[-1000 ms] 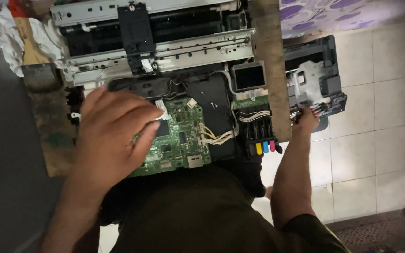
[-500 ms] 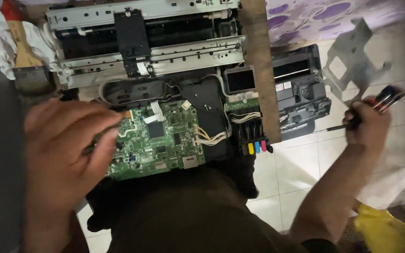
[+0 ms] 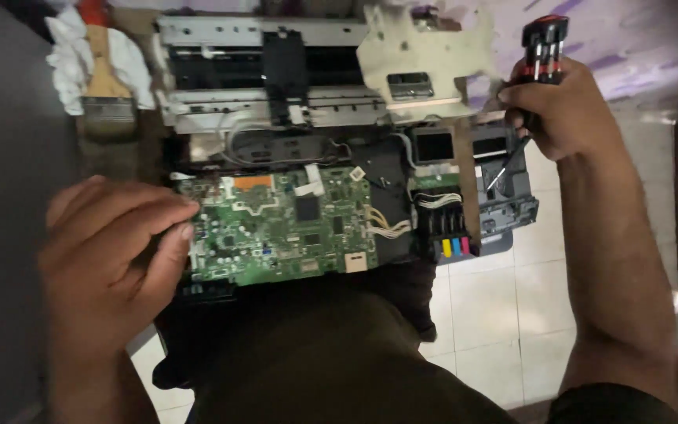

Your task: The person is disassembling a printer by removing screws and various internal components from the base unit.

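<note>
My left hand [image 3: 111, 259] grips the left edge of a green circuit board [image 3: 284, 228], which rests over the black base of a taken-apart printer [image 3: 276, 86]. My right hand [image 3: 563, 110] is raised at the upper right. It holds a screwdriver with a red and black handle [image 3: 543, 43] and pinches a pale flat metal bracket [image 3: 425, 55] that hangs above the printer. Ink tanks with coloured caps [image 3: 453, 245] sit to the right of the board.
A paintbrush [image 3: 105, 86] lies on white cloth [image 3: 68, 55] at the upper left. A black printer module [image 3: 504, 196] stands on the pale tiled floor [image 3: 504, 314]. My lap in dark trousers [image 3: 315, 353] fills the lower middle. A patterned purple fabric [image 3: 629, 47] is at the upper right.
My right hand has lifted the metal bracket and screwdriver up and leftward over the printer. My left hand has shifted to the board's left edge, uncovering most of it.
</note>
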